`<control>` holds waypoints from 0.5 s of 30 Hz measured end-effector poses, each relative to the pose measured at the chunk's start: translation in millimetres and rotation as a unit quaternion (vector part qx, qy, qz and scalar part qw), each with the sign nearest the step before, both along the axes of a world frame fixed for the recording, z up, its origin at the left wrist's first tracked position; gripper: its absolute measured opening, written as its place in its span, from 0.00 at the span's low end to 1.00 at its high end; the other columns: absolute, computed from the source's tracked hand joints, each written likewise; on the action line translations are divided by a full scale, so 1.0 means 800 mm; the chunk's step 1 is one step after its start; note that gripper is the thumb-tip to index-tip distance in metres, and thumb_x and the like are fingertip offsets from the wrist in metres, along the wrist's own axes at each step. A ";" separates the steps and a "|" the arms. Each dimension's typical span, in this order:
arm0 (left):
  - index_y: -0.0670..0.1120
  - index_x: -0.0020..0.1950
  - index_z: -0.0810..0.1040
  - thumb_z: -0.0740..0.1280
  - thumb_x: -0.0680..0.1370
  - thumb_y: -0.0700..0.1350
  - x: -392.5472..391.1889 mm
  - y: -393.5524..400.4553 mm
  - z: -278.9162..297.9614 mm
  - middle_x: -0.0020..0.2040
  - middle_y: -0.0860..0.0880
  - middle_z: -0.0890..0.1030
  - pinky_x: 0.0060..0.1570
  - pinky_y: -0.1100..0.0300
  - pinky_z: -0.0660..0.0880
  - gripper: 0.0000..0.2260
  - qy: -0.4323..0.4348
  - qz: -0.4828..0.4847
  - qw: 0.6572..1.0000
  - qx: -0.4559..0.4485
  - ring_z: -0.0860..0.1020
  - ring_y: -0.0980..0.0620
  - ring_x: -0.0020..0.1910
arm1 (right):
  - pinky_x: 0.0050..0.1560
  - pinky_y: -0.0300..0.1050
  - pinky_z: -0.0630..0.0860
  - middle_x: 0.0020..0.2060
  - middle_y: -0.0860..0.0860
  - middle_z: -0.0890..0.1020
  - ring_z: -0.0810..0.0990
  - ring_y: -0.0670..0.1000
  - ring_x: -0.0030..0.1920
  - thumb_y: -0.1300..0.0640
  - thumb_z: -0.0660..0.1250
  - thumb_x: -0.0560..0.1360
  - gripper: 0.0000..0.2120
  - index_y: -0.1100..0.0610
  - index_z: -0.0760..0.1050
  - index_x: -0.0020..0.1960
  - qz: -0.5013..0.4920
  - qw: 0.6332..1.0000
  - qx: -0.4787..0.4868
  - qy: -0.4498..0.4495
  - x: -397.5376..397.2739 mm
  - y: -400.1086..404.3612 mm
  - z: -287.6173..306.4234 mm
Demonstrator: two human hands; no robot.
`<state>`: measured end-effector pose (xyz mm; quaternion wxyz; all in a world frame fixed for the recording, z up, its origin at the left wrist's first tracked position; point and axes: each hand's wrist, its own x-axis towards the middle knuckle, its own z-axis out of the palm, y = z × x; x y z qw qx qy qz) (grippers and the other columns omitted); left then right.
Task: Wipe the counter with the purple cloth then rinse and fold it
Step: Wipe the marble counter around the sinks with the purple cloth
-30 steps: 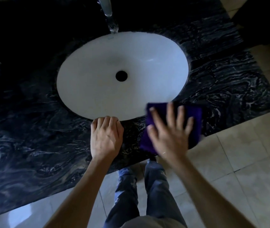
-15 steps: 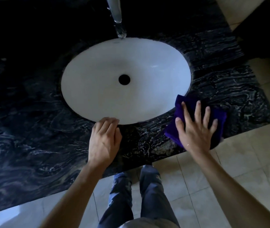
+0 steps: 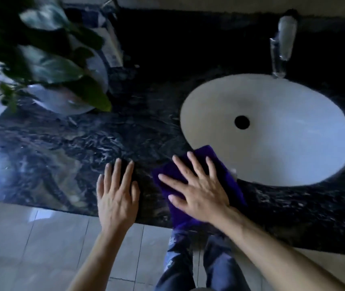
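Fingers spread, the right hand (image 3: 201,190) is pressing the purple cloth (image 3: 215,162) at the sink's (image 3: 272,131) seven o'clock, hiding its middle; left hand (image 3: 117,196) is lying flat on the bench (image 3: 62,148).

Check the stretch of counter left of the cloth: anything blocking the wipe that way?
Only the left hand, flat on the counter just left of the purple cloth under the right hand. Beyond it bare marble runs to the plant and a white dish at the far left.

Quick count — two hands (image 3: 199,190), one purple cloth (image 3: 226,175), two white sinks (image 3: 293,160), one faucet (image 3: 278,57), one leafy plant (image 3: 47,66) — that's it.
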<state>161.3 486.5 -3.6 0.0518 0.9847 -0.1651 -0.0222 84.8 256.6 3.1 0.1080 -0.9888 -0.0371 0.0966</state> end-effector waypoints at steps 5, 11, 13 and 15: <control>0.52 0.81 0.62 0.49 0.83 0.55 -0.001 0.002 -0.006 0.82 0.48 0.61 0.79 0.46 0.54 0.25 -0.001 0.012 1.000 -0.021 0.56 0.45 0.82 | 0.75 0.72 0.56 0.83 0.52 0.52 0.52 0.64 0.81 0.34 0.49 0.81 0.28 0.33 0.51 0.80 -0.033 0.998 -0.041 0.018 0.036 -0.016 0.006; 0.48 0.79 0.66 0.52 0.84 0.54 -0.003 -0.002 -0.005 0.81 0.48 0.64 0.79 0.45 0.56 0.24 -0.002 0.021 0.996 -0.091 0.57 0.46 0.82 | 0.74 0.74 0.57 0.82 0.54 0.56 0.54 0.66 0.81 0.35 0.56 0.80 0.31 0.35 0.52 0.80 0.010 0.997 -0.065 0.034 -0.081 -0.020 0.009; 0.47 0.79 0.67 0.54 0.84 0.54 -0.002 0.000 -0.003 0.80 0.48 0.65 0.79 0.45 0.57 0.24 0.009 0.045 0.986 -0.163 0.57 0.48 0.81 | 0.73 0.75 0.57 0.82 0.54 0.57 0.56 0.66 0.80 0.35 0.59 0.78 0.32 0.35 0.54 0.80 0.029 0.997 -0.058 0.043 -0.062 0.004 0.013; 0.46 0.78 0.67 0.56 0.83 0.53 -0.001 0.002 0.000 0.80 0.48 0.65 0.78 0.45 0.58 0.25 0.019 0.062 0.966 -0.251 0.59 0.50 0.81 | 0.74 0.74 0.57 0.82 0.53 0.58 0.56 0.65 0.81 0.35 0.61 0.76 0.33 0.34 0.56 0.79 0.077 0.996 -0.037 0.037 -0.027 0.042 0.015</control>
